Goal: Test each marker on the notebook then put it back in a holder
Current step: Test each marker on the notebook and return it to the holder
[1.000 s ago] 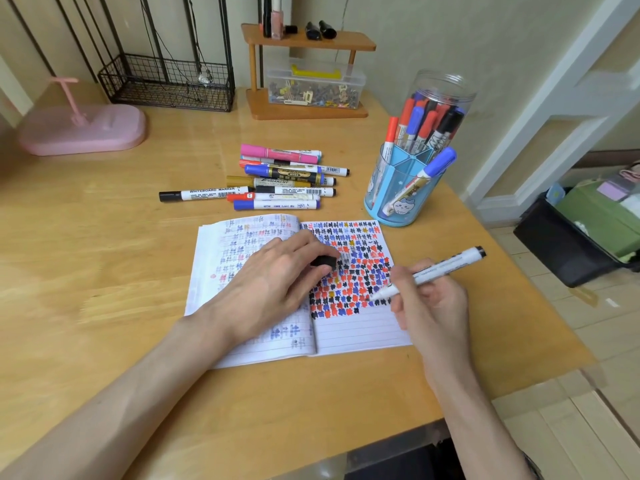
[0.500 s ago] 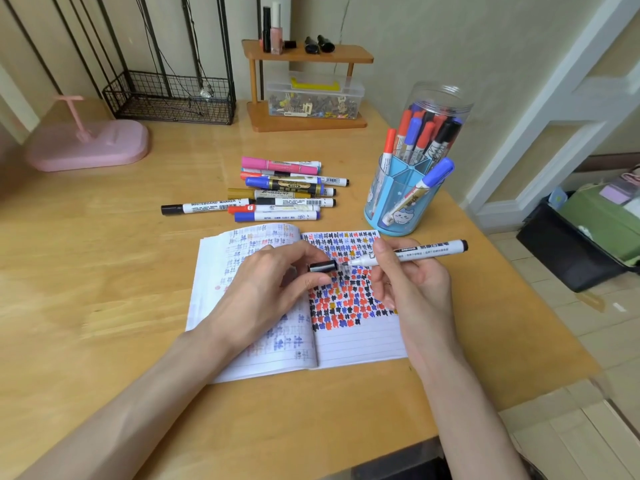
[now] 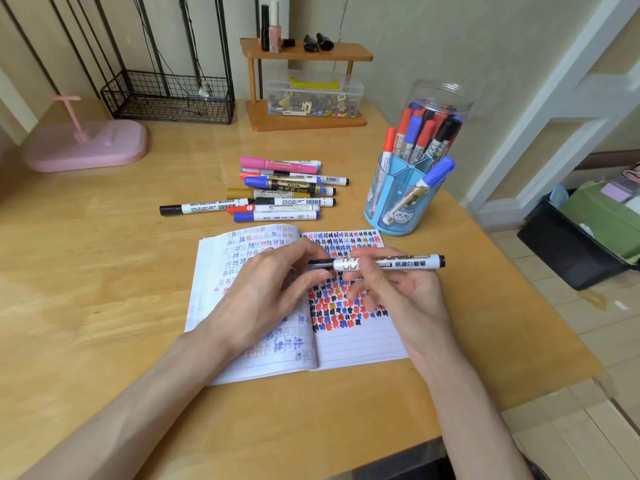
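A person's two hands meet above an open notebook [image 3: 360, 341] on a wooden counter [image 3: 104, 306]. The right hand [image 3: 408, 296] has its fingers [image 3: 367, 271] clamped around one white marker [image 3: 388, 263], which lies level with its long axis running left to right. The left hand [image 3: 270, 292] pinches the black cap [image 3: 320, 264] at the marker's left end; whether it is fully seated cannot be told. One blue holder [image 3: 381, 209] stands beyond and to the right, nearer the right hand, with one clear jar [image 3: 440, 95] of markers just behind it. About nine loose markers [image 3: 284, 192] lie beyond the notebook.
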Available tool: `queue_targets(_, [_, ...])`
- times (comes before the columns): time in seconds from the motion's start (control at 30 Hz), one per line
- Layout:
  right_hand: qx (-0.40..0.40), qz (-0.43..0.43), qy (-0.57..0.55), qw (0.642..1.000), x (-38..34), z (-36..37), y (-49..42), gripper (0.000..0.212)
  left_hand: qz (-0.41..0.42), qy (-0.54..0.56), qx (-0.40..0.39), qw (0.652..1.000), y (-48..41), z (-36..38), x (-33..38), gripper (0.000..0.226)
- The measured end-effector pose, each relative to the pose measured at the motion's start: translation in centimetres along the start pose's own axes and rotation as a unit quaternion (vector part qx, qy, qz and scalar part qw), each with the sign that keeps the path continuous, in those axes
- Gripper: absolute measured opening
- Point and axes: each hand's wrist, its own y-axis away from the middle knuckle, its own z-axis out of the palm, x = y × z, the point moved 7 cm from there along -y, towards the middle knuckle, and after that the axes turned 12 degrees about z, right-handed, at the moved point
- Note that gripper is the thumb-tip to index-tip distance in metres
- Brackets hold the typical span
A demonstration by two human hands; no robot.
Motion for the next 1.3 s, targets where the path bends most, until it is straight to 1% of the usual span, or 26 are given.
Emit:
queue_targets(0.07, [-0.001,0.011,0.001,1.000,0.0,-0.3,0.0,0.038,0.002,-0.007,0.002,1.000,0.0,-0.2,0.0,0.028])
queue_targets(0.1, [-0.001,0.012,0.001,1.000,0.0,-0.6,-0.1,0.039,0.004,-0.014,0.001,1.000,-0.1,-0.2,0.0,0.029])
queue_targets(0.27, [-0.011,0.001,-0.007,1.000,0.0,-0.8,-0.2,0.034,0.045,-0.067,-0.015,0.997,0.0,0.3,0.5,0.028])
queue_targets(0.43, [0.001,-0.022,-0.013,1.000,-0.1,-0.6,-0.4,0.033,0.071,-0.081,0.003,0.994,-0.3,0.6,1.3,0.020])
queue_targets(0.63, [0.009,-0.031,-0.001,0.999,0.2,-0.1,-0.1,0.028,0.063,-0.088,0.003,0.994,-0.2,0.3,1.1,0.020])
queue_targets(0.8, [0.013,-0.042,0.003,0.999,0.3,-0.1,0.2,0.024,0.074,-0.090,0.007,0.993,-0.2,0.3,1.7,0.019])
queue_targets(0.93, [0.013,-0.040,0.003,0.999,0.3,-0.2,0.3,0.028,0.072,-0.084,0.004,0.994,-0.3,0.4,2.0,0.021])
queue_targets(1.03, [-0.002,-0.026,-0.002,1.000,0.3,-0.1,0.1,0.027,0.069,-0.073,-0.023,0.995,-0.3,0.3,2.0,0.025])
queue_targets(1.1, [-0.015,-0.015,-0.018,1.000,0.1,0.0,-0.3,0.029,0.055,-0.050,-0.017,0.997,-0.7,-0.3,2.0,0.025])
queue_targets(1.17, [-0.005,-0.011,-0.041,0.999,-0.3,-0.3,-0.5,0.035,0.025,-0.013,0.017,0.999,-1.3,-1.0,1.8,0.021])
queue_targets(1.23, [0.029,-0.019,-0.054,0.998,-0.7,-1.1,-0.7,0.037,-0.008,0.038,0.065,0.997,-1.7,-1.6,1.5,0.014])
queue_targets(1.3, [0.068,-0.022,-0.063,0.995,-0.8,-2.3,-0.7,0.038,-0.030,0.095,0.096,0.990,-2.0,-2.1,1.3,0.014])
